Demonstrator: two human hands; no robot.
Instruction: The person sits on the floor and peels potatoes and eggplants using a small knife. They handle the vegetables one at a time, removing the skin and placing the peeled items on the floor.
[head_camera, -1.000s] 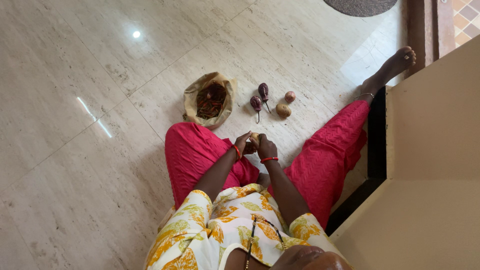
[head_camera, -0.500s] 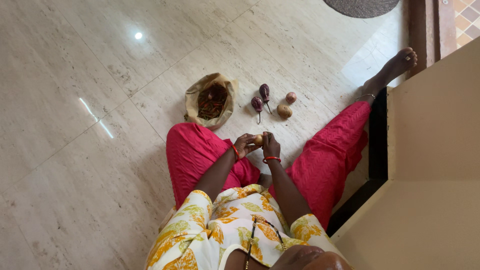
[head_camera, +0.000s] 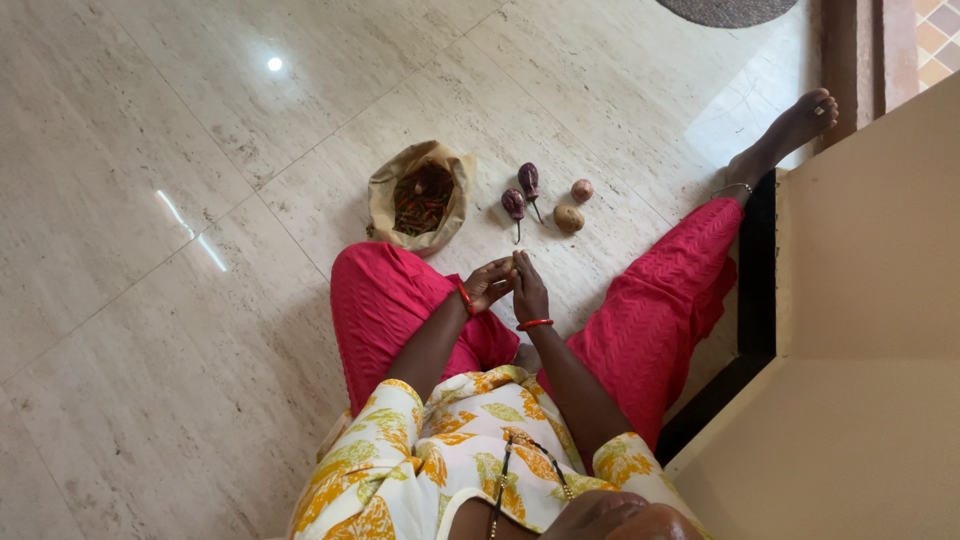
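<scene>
I sit on a pale tiled floor with my legs in red trousers spread apart. My left hand (head_camera: 487, 284) and my right hand (head_camera: 529, 291) meet in front of me, both closed around a small pale vegetable (head_camera: 511, 264) that is mostly hidden by my fingers. Ahead of them stands an open brown paper bag (head_camera: 385, 190) holding dark red and green pods. To its right lie two small purple aubergines (head_camera: 514, 203) and two brown round vegetables (head_camera: 568, 218).
A cream wall or cabinet (head_camera: 870, 300) with a dark base strip rises on my right, close to my right leg. My right foot (head_camera: 790, 125) reaches toward a wooden door frame. A dark mat (head_camera: 725, 10) lies at the far top edge.
My hands have shifted slightly while working the small vegetable between them. The bag and the vegetables on the floor have not moved.
</scene>
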